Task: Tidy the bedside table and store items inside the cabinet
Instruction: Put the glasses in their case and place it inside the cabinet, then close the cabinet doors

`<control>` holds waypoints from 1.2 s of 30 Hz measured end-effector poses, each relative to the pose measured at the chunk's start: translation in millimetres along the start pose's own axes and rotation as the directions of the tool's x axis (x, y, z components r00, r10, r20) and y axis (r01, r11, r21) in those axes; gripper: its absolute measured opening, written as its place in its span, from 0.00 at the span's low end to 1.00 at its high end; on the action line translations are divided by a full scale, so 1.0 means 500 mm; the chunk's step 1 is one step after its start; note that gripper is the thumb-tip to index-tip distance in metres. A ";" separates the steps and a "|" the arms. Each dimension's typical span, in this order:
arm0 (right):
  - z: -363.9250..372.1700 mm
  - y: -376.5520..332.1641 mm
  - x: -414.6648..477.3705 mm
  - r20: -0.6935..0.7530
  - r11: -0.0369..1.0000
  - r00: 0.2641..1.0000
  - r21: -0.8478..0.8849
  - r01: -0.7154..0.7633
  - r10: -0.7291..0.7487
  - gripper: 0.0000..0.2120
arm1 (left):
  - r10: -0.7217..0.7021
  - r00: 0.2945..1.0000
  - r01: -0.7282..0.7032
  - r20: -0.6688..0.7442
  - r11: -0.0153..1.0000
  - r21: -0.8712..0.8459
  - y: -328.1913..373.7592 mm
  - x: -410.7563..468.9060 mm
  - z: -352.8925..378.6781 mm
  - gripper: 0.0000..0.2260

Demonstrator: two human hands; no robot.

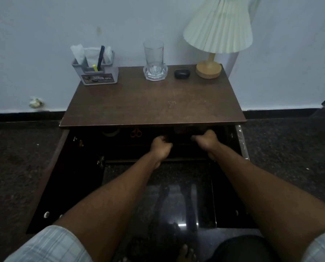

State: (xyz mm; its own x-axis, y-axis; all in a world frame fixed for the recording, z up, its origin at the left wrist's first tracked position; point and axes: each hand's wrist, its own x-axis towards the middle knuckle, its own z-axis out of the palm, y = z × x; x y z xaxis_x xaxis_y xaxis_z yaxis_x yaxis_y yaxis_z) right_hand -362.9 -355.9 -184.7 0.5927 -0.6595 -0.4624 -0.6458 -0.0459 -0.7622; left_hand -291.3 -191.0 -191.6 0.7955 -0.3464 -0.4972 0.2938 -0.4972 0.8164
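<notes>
From here I see left hand (160, 146) and right hand (205, 141) inside the open cabinet (86, 148) (super dark in there), fingers curled, maybe gripping something; can't tell.

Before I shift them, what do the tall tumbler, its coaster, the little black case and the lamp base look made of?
Tumbler: clear glass; the wall shows through it.
Coaster: clear and faceted, probably glass, possibly acrylic.
Black case: likely smooth plastic, by its soft sheen.
Lamp base: pale wood, matt, with an even warm tone; the grain is too blurred to confirm.
</notes>
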 end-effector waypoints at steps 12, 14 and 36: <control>-0.051 -0.022 -0.140 0.082 0.937 0.970 -0.252 0.242 -0.228 0.24 | 0.112 0.993 -0.102 -0.041 0.977 0.185 -0.035 -0.106 -0.205 0.13; -0.068 -0.024 -0.166 0.079 0.884 0.953 -0.358 0.301 -0.292 0.24 | 0.138 0.988 -0.116 -0.069 0.959 0.260 -0.034 -0.131 -0.255 0.12; -0.194 0.062 -0.342 -0.092 0.790 0.982 -0.609 0.074 -0.162 0.45 | 0.000 0.880 0.243 -0.474 0.858 0.452 -0.193 -0.347 -0.541 0.20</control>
State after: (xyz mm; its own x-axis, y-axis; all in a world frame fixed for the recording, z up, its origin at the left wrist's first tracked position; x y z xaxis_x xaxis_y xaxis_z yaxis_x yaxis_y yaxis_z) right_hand -530.9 -317.3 -85.1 0.6428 -0.7094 -0.2890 -0.7596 -0.5416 -0.3601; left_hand -314.1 132.3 -104.4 0.9518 0.0719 -0.2982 0.2058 -0.8704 0.4473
